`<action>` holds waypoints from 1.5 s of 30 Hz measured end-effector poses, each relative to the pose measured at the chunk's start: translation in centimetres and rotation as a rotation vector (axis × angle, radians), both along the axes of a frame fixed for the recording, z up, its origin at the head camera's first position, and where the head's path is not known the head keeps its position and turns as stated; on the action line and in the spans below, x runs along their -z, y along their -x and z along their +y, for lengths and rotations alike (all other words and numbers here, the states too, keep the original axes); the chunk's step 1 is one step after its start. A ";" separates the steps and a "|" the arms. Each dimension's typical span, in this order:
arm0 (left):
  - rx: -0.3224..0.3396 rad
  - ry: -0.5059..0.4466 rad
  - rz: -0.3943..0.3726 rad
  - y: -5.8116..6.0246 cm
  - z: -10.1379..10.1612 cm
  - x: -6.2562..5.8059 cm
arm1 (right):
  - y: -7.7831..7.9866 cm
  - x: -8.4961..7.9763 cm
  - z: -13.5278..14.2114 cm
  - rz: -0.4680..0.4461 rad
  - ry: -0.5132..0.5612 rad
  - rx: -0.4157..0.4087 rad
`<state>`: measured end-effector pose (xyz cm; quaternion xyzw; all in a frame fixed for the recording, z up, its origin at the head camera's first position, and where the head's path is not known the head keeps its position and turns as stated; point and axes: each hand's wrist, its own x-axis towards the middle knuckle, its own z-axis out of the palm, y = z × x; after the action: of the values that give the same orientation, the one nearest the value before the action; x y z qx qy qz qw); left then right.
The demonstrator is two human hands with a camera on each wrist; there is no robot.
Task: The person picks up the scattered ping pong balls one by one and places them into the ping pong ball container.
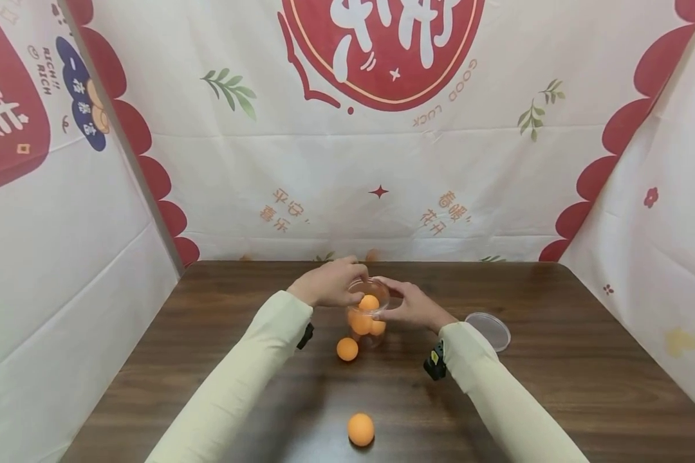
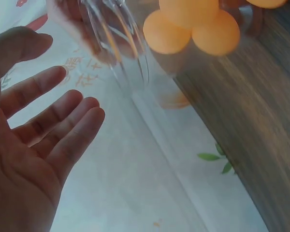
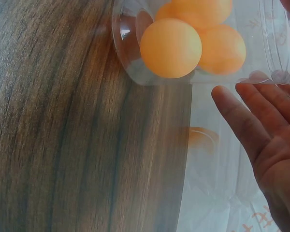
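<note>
A clear plastic jar (image 1: 370,339) stands upright on the table with several orange balls (image 1: 361,323) inside; the right wrist view shows the balls (image 3: 171,48) through its wall. My right hand (image 1: 411,305) holds the jar near its rim, thumb on the near side and fingers behind. Above the mouth is my left hand (image 1: 333,283), its fingers spread and relaxed with nothing in them, as the left wrist view of the hand (image 2: 43,130) makes plain. One loose orange ball (image 1: 347,349) lies just in front of the jar. Another orange ball (image 1: 361,429) lies nearer the front.
A round clear lid (image 1: 489,331) lies on the wooden table (image 1: 556,373), right of the jar and beside my right sleeve. Printed white cloth (image 1: 347,161) hangs behind the table's back edge and along both sides.
</note>
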<state>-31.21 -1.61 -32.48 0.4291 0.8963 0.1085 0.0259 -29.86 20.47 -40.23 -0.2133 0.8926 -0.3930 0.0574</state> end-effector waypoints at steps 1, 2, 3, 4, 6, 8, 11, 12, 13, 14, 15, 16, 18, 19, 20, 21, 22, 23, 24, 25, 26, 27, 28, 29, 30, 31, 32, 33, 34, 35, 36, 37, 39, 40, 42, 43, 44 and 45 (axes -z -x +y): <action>0.002 -0.002 0.004 -0.1 -0.2 -0.2 | 0.0 -0.1 0.1 -0.004 0.004 -0.002; 0.002 -0.002 0.009 -0.2 -0.5 -0.4 | 0.1 -0.1 0.1 -0.006 0.005 -0.006; 0.002 -0.002 0.013 -0.4 -0.7 -0.6 | 0.1 -0.2 0.2 -0.011 0.005 -0.004; -0.001 -0.002 0.017 -0.5 -1.0 -0.8 | 0.1 -0.3 0.2 -0.009 0.005 -0.007; -0.007 0.002 0.026 -0.9 -1.4 -1.0 | 0.2 -0.4 0.2 -0.002 0.002 -0.013; -0.005 0.004 0.029 -1.4 -1.9 -1.1 | 0.2 -0.4 0.2 0.004 -0.001 -0.017; 0.020 -0.001 0.033 -2.4 -2.4 -1.1 | 0.1 -0.4 0.0 0.000 0.003 -0.020; 0.035 -0.003 0.035 -2.8 -2.5 -1.0 | 0.1 -0.3 0.0 0.002 0.003 -0.020; 0.057 -0.012 0.038 -3.2 -2.6 -0.9 | 0.0 -0.3 0.0 0.008 0.000 -0.020; 0.077 -0.016 0.045 -3.7 -2.6 -0.8 | 0.0 -0.2 0.0 0.012 -0.003 -0.015; 0.102 -0.023 0.057 -4.1 -2.6 -0.6 | -0.1 -0.2 0.0 0.018 -0.006 -0.015; 0.129 -0.031 0.074 -4.6 -2.5 -0.3 | -0.1 -0.1 0.0 0.025 -0.009 -0.014; 0.182 -0.056 0.114 -5.5 -2.4 0.4 | 0.0 0.0 0.1 0.048 -0.017 -0.018; 0.208 -0.074 0.140 -5.9 -2.3 0.8 | 0.0 0.0 0.1 0.059 -0.020 -0.024; 0.227 -0.087 0.162 -6.4 -2.3 1.3 | 0.0 0.1 0.1 0.061 -0.016 -0.026; 0.249 -0.107 0.177 -6.9 -2.3 1.8 | 0.1 0.1 0.1 0.070 -0.016 -0.033; 0.265 -0.120 0.187 -7.4 -2.2 2.4 | 0.1 0.2 0.1 0.075 -0.014 -0.035; 0.278 -0.129 0.194 -7.9 -2.2 2.9 | 0.1 0.2 0.1 0.084 -0.017 -0.038; 0.294 -0.138 0.194 -8.4 -2.2 3.4 | 0.1 0.2 0.1 0.087 -0.015 -0.038; 0.305 -0.136 0.190 -8.9 -2.1 3.9 | 0.1 0.2 0.1 0.090 -0.014 -0.040; 0.313 -0.125 0.186 -9.4 -2.1 4.4 | 0.2 0.2 0.1 0.088 -0.012 -0.036; 0.324 -0.119 0.171 -9.8 -2.0 4.9 | 0.2 0.2 0.1 0.092 -0.013 -0.035; 0.336 -0.108 0.151 -10.2 -2.0 5.4 | 0.1 0.1 0.0 0.088 -0.010 -0.033; 0.346 -0.094 0.130 -10.5 -2.0 6.0 | 0.1 0.1 0.0 0.086 -0.011 -0.034; 0.356 -0.083 0.108 -10.9 -2.1 6.5 | 0.1 0.1 0.0 0.082 -0.011 -0.036; 0.361 -0.069 0.079 -11.3 -2.2 7.0 | 0.1 0.0 -0.1 0.076 -0.014 -0.036; 0.364 -0.053 0.047 -11.6 -2.3 7.4 | 0.1 0.0 -0.1 0.072 -0.019 -0.034; 0.365 -0.038 0.010 -11.9 -2.3 7.8 | 0.2 -0.1 -0.2 0.066 -0.020 -0.033; 0.364 -0.014 -0.007 -12.1 -2.3 8.2 | 0.2 -0.2 -0.1 0.065 -0.022 -0.031; 0.359 0.013 -0.019 -12.3 -2.3 8.5 | 0.2 -0.2 -0.1 0.066 -0.025 -0.029; 0.358 0.033 -0.026 -12.5 -2.2 8.8 | 0.3 -0.3 0.0 0.066 -0.028 -0.027; 0.357 0.057 -0.028 -12.7 -2.1 9.0 | 0.2 -0.4 0.1 0.063 -0.029 -0.021; 0.370 0.087 -0.007 -12.9 -1.9 9.6 | 0.2 -0.4 0.2 0.063 -0.026 -0.019; 0.379 0.096 0.003 -13.0 -1.8 9.9 | 0.2 -0.4 0.3 0.063 -0.024 -0.021; 0.401 0.101 0.015 -13.2 -1.7 10.4 | 0.2 -0.3 0.3 0.058 -0.019 -0.028; 0.409 0.105 0.020 -13.3 -1.7 10.7 | 0.2 -0.2 0.2 0.055 -0.015 -0.033; 0.415 0.107 0.021 -13.3 -1.8 11.0 | 0.2 -0.2 0.2 0.054 -0.010 -0.036; 0.419 0.110 0.022 -13.4 -1.8 11.2 | 0.2 -0.1 0.1 0.051 -0.008 -0.040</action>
<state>-17.80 -3.46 -43.68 0.6050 0.7924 0.0468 0.0615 -30.09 20.59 -40.15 -0.2410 0.8909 -0.3826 0.0433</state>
